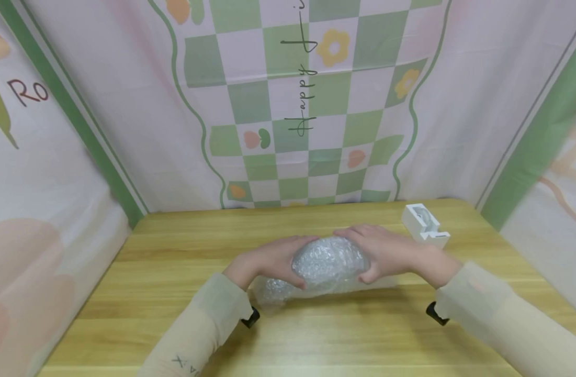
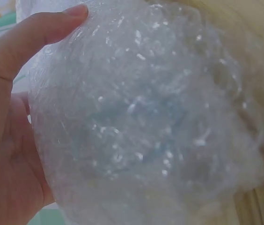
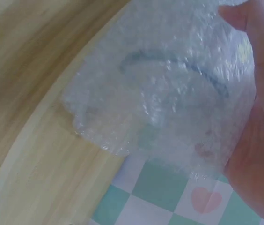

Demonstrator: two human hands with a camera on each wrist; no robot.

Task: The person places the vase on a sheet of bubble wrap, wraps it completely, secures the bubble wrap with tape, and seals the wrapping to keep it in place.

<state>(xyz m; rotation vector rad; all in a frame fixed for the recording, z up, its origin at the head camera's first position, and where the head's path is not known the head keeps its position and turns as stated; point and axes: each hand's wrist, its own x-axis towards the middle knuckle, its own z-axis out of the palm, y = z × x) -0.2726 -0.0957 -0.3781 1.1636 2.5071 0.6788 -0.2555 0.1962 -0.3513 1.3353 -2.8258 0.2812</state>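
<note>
Between the two hands is a bundle of clear bubble wrap (image 1: 332, 262), bulging in the middle with loose ends reaching out at both sides. What lies inside is blurred; a dark curved line shows through the wrap (image 3: 169, 93) in the right wrist view. My left hand (image 1: 280, 259) grips the bundle's left side, its thumb toward me and its fingers over the far side. On the right side my right hand (image 1: 386, 251) holds it the same way. In the left wrist view the left thumb presses against the wrap (image 2: 136, 112).
A white tape dispenser (image 1: 424, 225) with a roll in it stands at the back right of the wooden table (image 1: 174, 251), just beyond the right hand. Behind the table hangs a checked green and white cloth (image 1: 292, 104), with more printed cloth at both sides.
</note>
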